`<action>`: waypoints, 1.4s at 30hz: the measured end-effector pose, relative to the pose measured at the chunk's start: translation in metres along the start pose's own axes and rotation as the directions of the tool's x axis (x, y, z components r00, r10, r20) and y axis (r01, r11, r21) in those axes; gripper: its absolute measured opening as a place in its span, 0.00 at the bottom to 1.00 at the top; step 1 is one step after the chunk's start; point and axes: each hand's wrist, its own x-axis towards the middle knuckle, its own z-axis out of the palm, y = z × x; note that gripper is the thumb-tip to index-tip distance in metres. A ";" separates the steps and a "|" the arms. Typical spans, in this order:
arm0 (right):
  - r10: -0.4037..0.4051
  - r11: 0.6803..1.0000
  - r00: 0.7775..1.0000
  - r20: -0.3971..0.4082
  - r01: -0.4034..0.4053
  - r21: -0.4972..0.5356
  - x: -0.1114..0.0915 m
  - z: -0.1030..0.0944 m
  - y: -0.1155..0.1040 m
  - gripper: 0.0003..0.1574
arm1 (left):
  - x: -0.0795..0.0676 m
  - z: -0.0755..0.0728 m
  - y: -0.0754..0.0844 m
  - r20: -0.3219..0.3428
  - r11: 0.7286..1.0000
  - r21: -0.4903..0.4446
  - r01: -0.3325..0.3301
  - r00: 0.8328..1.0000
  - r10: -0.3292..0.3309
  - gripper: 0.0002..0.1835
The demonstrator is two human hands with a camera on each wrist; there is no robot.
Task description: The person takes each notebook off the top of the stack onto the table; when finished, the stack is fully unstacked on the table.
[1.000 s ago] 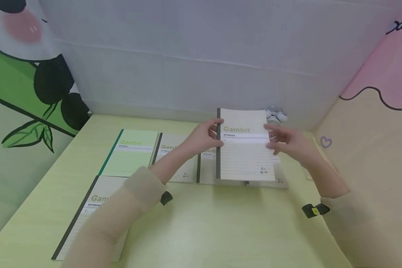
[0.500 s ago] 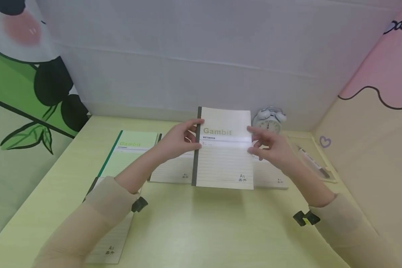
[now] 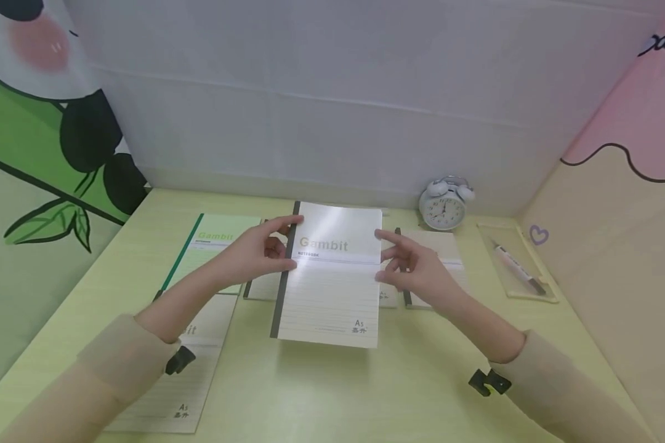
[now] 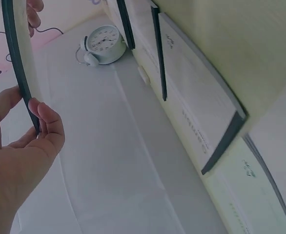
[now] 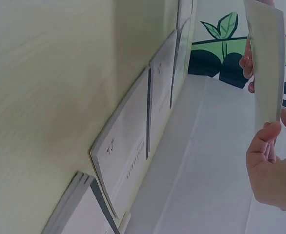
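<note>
A white "Gambit" notebook (image 3: 332, 295) with a dark spine is held raised above the table, cover facing up. My left hand (image 3: 249, 252) pinches its spine edge between thumb and fingers, and my right hand (image 3: 418, 267) pinches the opposite edge. In the left wrist view, the left hand (image 4: 30, 146) grips the notebook's dark spine (image 4: 18, 63). The right wrist view has the right hand (image 5: 275, 170) at the notebook's pale edge (image 5: 267, 63). Behind the held notebook lie white notebooks (image 3: 260, 288), partly hidden. Further right are stacked white notebooks (image 3: 449, 249).
A green notebook (image 3: 188, 264) lies at back left, with a white notebook (image 3: 199, 381) in front of it, partly under my left arm. A white alarm clock (image 3: 443, 206) stands at the back right. Beside it, a pen (image 3: 516, 264) lies in a shallow tray (image 3: 532, 299).
Both hands have carried the notebook left and towards me, away from the stack at the right. The clock, pen and tray have come into fuller view.
</note>
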 end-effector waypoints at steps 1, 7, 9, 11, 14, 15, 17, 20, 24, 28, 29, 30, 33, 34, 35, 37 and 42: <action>0.009 1.000 1.000 0.016 -0.009 0.007 0.000 0.004 0.001 0.46 | -0.003 -0.001 -0.004 0.010 1.000 0.011 0.000 1.000 0.000 0.40; 0.028 0.999 0.997 0.073 -0.030 0.029 -0.002 0.026 0.009 0.48 | -0.023 -0.004 -0.022 0.060 0.996 0.089 -0.008 0.998 0.003 0.41; 0.037 0.999 0.996 0.081 -0.039 0.025 -0.003 0.034 0.014 0.48 | -0.029 -0.005 -0.028 0.063 0.992 0.127 -0.011 0.998 0.003 0.41; 0.047 0.999 0.994 0.095 -0.049 0.023 -0.004 0.042 0.019 0.49 | -0.034 -0.006 -0.034 0.063 0.987 0.160 -0.011 0.998 0.001 0.41; 0.065 0.997 0.990 0.125 -0.069 0.031 -0.005 0.054 0.027 0.50 | -0.042 -0.006 -0.044 0.074 0.982 0.188 -0.003 0.997 -0.011 0.43; 0.070 0.997 0.989 0.133 -0.075 0.031 -0.005 0.058 0.030 0.50 | -0.045 -0.006 -0.047 0.081 0.981 0.193 0.001 0.997 -0.017 0.43; 0.077 0.996 0.986 0.150 -0.081 0.024 -0.005 0.066 0.037 0.50 | -0.050 -0.006 -0.053 0.102 0.981 0.196 0.015 0.994 -0.035 0.44; 0.082 0.996 0.980 0.182 -0.086 0.017 -0.004 0.078 0.045 0.50 | -0.057 -0.005 -0.062 0.135 0.976 0.213 0.039 0.988 -0.069 0.44; 0.073 0.997 0.969 0.237 -0.078 0.011 -0.004 0.093 0.055 0.50 | -0.064 -0.004 -0.072 0.166 0.966 0.250 0.068 0.980 -0.112 0.44; 0.068 0.997 0.961 0.266 -0.060 -0.040 -0.003 0.105 0.062 0.50 | -0.067 -0.002 -0.084 0.174 0.953 0.290 0.087 0.974 -0.142 0.44; 0.069 0.997 0.960 0.270 -0.055 -0.060 -0.002 0.108 0.063 0.50 | -0.068 -0.002 -0.087 0.176 0.949 0.302 0.090 0.973 -0.148 0.44; 0.072 0.996 0.958 0.276 -0.054 -0.075 -0.002 0.110 0.065 0.50 | -0.069 -0.001 -0.090 0.176 0.945 0.313 0.098 0.971 -0.159 0.44; 0.089 0.992 0.952 0.293 -0.060 -0.108 0.001 0.116 0.067 0.50 | -0.073 0.002 -0.098 0.177 0.929 0.351 0.114 0.966 -0.186 0.45; 0.093 0.991 0.950 0.298 -0.060 -0.117 0.001 0.118 0.068 0.50 | -0.074 0.003 -0.100 0.180 0.924 0.365 0.113 0.965 -0.189 0.45; 0.094 0.991 0.948 0.303 -0.059 -0.123 0.001 0.119 0.068 0.50 | -0.074 0.004 -0.102 0.181 0.918 0.381 0.110 0.965 -0.191 0.45; 0.095 0.987 0.946 0.310 -0.050 -0.152 0.001 0.121 0.068 0.50 | -0.076 0.005 -0.104 0.189 0.912 0.401 0.090 0.966 -0.178 0.46; 0.105 0.969 0.938 0.329 -0.022 -0.245 0.002 0.123 0.070 0.50 | -0.077 0.007 -0.105 0.219 0.905 0.422 0.053 0.963 -0.159 0.45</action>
